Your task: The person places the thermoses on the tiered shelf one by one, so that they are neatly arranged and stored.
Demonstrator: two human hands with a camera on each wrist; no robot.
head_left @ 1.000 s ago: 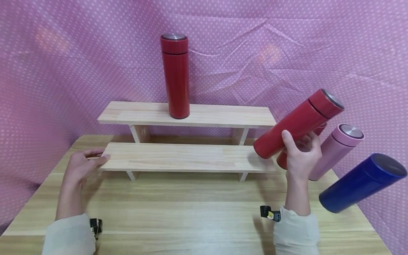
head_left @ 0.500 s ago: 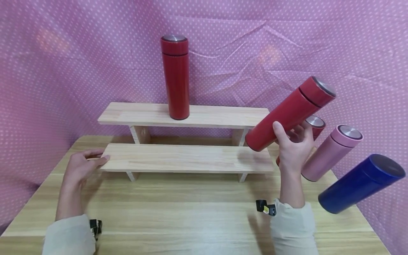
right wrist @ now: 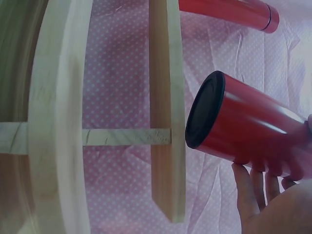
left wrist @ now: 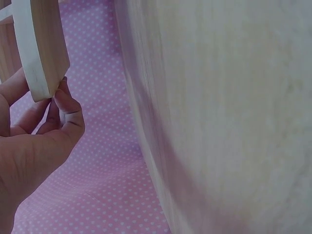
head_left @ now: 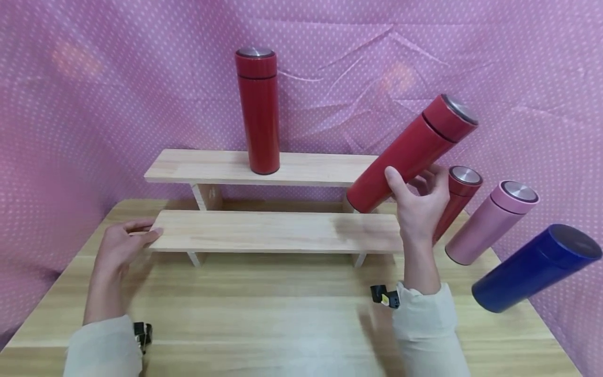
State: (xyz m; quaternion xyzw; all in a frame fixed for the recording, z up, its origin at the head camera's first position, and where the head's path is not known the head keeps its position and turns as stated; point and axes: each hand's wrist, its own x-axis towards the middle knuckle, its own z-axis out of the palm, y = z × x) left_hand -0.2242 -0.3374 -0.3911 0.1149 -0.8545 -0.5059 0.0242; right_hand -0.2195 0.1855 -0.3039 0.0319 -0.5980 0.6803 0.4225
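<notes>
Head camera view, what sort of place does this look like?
Probably an improvised tabletop display or recording setup: a pink dotted cloth hangs behind a wood-grain table bearing a stepped wooden shelf.

A glossy red flask (head_left: 409, 154) is gripped by the right hand (head_left: 419, 209) in the air, between two and three o'clock from the middle of the head view. Its lid is on, topped with a silvery disc, a dark ring below it. It tilts, lid toward one or two o'clock, black base toward seven or eight. That base is near the three o'clock end of the pale wooden shelf (head_left: 273, 230), whose upper tier lies at twelve o'clock behind the lower. The left hand (head_left: 121, 243) pinches the lower tier's nine o'clock end.
</notes>
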